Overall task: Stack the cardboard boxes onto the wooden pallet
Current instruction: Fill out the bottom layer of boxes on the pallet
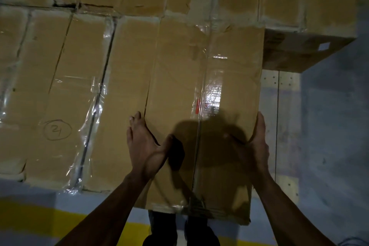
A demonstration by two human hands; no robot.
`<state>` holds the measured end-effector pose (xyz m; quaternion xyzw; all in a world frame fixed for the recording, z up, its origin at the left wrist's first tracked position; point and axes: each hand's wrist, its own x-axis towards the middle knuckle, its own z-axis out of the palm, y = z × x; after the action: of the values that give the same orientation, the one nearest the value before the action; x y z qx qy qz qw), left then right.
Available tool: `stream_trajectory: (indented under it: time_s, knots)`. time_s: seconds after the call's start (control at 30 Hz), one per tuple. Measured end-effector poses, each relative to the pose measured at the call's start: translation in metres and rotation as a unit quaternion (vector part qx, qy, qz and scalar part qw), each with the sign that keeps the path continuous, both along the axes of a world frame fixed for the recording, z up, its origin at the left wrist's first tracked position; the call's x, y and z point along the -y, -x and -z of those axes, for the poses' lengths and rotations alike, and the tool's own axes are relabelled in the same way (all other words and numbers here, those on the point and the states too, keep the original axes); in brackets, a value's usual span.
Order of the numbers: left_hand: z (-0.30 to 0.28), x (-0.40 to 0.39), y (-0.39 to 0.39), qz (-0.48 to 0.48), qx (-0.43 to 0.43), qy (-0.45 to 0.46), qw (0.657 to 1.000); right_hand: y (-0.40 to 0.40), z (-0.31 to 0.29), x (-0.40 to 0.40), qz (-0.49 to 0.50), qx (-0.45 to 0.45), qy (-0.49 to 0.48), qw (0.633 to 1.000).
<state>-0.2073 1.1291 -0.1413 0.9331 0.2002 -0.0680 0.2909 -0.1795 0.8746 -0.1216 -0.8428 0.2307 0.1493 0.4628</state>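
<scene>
Centre frame: my left hand (143, 144) and right hand (257, 142) press flat-fingered against the taped cardboard box (201, 106) sides; stiff, bulky, slick tape—better gripped low at corners.

Both hands (201, 146) flanking cardboard box (203, 90)

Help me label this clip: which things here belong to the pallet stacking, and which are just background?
Job: held box; left hand and right hand pressing its sides; stacked boxes; wooden pallet.
Background: yellow floor stripe; grey floor.
</scene>
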Motion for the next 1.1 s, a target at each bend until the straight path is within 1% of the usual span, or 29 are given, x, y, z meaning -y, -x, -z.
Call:
stream_trajectory:
  time_s: [0.1, 0.23, 0.33, 0.47, 0.6, 0.67, 0.73, 0.83, 0.9, 1.0, 1.1]
  knots:
    - [0.007, 0.002, -0.004, 0.015, -0.020, -0.052, 0.998, -0.003, 0.007, 0.000, 0.001, 0.003, 0.001, 1.000]
    - [0.018, 0.006, -0.008, 0.058, -0.063, -0.157, 0.984, -0.014, 0.015, -0.001, -0.006, 0.002, 0.016, 1.000]
    - [0.023, 0.009, -0.007, 0.057, -0.073, -0.186, 0.978, -0.018, 0.020, -0.003, -0.012, 0.001, 0.034, 0.999]
    - [0.023, 0.008, -0.011, 0.064, -0.103, -0.196, 0.973, -0.016, 0.023, -0.003, -0.018, 0.004, 0.031, 0.999]
    - [0.017, 0.003, -0.014, 0.077, -0.111, -0.156, 0.978, -0.013, 0.023, -0.002, -0.033, 0.005, 0.036, 0.999]
    - [0.010, -0.003, -0.014, 0.106, -0.133, -0.147, 0.974, -0.005, 0.019, -0.005, -0.047, -0.015, 0.075, 0.996]
    - [0.002, -0.011, -0.013, 0.141, -0.146, -0.148, 0.968, 0.007, 0.019, -0.008, -0.081, -0.026, 0.126, 0.988]
    - [-0.012, -0.025, 0.001, 0.190, -0.147, -0.166, 0.956, 0.041, 0.014, -0.016, -0.146, -0.059, 0.198, 0.967]
    - [-0.018, -0.030, 0.016, 0.215, -0.152, -0.173, 0.949, 0.067, 0.015, -0.016, -0.183, -0.064, 0.237, 0.952]
    - [-0.024, -0.033, 0.051, 0.243, -0.160, -0.172, 0.941, 0.106, 0.015, -0.014, -0.225, -0.064, 0.276, 0.932]
    - [-0.027, -0.040, 0.086, 0.269, -0.146, -0.174, 0.936, 0.134, 0.013, -0.013, -0.256, -0.062, 0.295, 0.918]
